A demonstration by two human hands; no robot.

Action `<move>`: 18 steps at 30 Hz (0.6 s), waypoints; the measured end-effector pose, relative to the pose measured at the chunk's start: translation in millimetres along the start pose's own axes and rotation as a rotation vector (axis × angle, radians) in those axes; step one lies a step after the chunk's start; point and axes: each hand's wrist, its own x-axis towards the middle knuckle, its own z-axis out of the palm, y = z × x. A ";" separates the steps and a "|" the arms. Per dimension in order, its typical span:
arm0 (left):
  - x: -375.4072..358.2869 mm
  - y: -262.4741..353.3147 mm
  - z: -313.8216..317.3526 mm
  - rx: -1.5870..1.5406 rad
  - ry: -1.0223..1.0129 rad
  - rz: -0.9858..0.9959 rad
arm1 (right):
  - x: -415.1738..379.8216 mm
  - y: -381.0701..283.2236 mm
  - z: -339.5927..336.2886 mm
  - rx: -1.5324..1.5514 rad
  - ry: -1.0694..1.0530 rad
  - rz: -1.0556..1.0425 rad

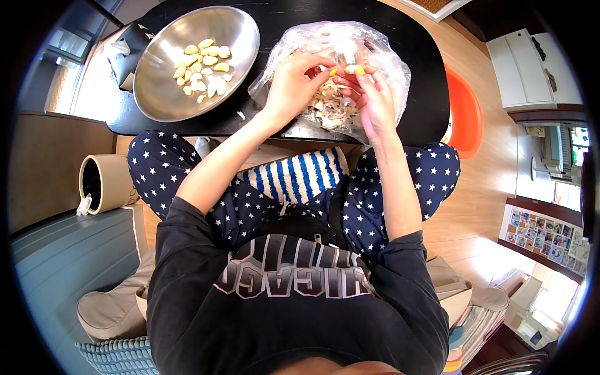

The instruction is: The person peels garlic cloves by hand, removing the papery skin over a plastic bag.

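Both of my hands are over a clear plastic bag (284, 56) that holds papery garlic skins (328, 109) on the black table. My right hand (377, 103) pinches a pale garlic clove (351, 69) between thumb and fingers. Close beside it, my left hand (294, 84) has its thumb and fingertips pressed together near the clove. What those left fingers hold, if anything, is too small to name. To the left, a wide steel bowl (159, 69) contains several peeled garlic cloves (203, 62).
A tissue box (129, 55) stands left of the bowl on the black table (431, 81). A small white scrap (241, 115) lies near the front edge. An orange seat (464, 112) is at the right, and a beige bin (112, 181) is at the lower left.
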 end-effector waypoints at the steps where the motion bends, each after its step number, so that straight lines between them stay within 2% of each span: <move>1: 0.0 0.8 0.7 -0.032 0.042 0.037 | 0.0 0.4 0.5 -0.051 0.008 -0.009; 2: 0.2 -0.4 0.5 -0.032 0.042 0.037 | -0.3 1.6 0.8 -0.052 0.008 -0.009; 4: 0.8 -3.5 0.0 -0.015 0.019 0.159 | -1.3 5.5 1.3 -0.068 -0.012 -0.035; 7: -0.9 -0.1 -1.2 -0.035 -0.041 0.070 | -1.2 8.9 4.5 -0.151 -0.011 -0.085; 18: -2.9 0.9 -1.4 -0.028 -0.089 0.075 | -0.2 13.0 0.8 -0.154 -0.017 -0.117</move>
